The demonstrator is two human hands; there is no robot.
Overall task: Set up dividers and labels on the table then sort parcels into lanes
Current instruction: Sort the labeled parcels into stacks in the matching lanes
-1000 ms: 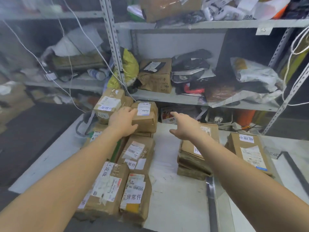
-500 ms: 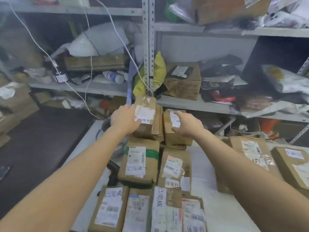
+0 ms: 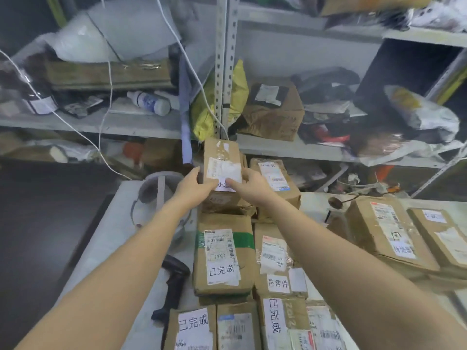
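A brown cardboard parcel (image 3: 222,154) with a white shipping label is tilted up at the far end of the left row of parcels. My left hand (image 3: 193,189) grips its left side and my right hand (image 3: 249,185) grips its right side, thumbs on the label. Beside it lies another far parcel (image 3: 275,176). Nearer me on the white table (image 3: 121,238) lie a green-taped parcel (image 3: 222,253) and a parcel (image 3: 275,258) with printed labels. Several more labelled parcels sit at the bottom edge.
A black barcode scanner (image 3: 174,281) lies left of the parcels. A white round object (image 3: 156,193) sits at the table's far left corner. Two parcels (image 3: 389,236) lie at right. Cluttered metal shelves (image 3: 290,147) stand behind the table, with white cables hanging.
My right hand has left the neighbouring parcel and joined my left hand on the far left parcel. The view has moved closer and further left.
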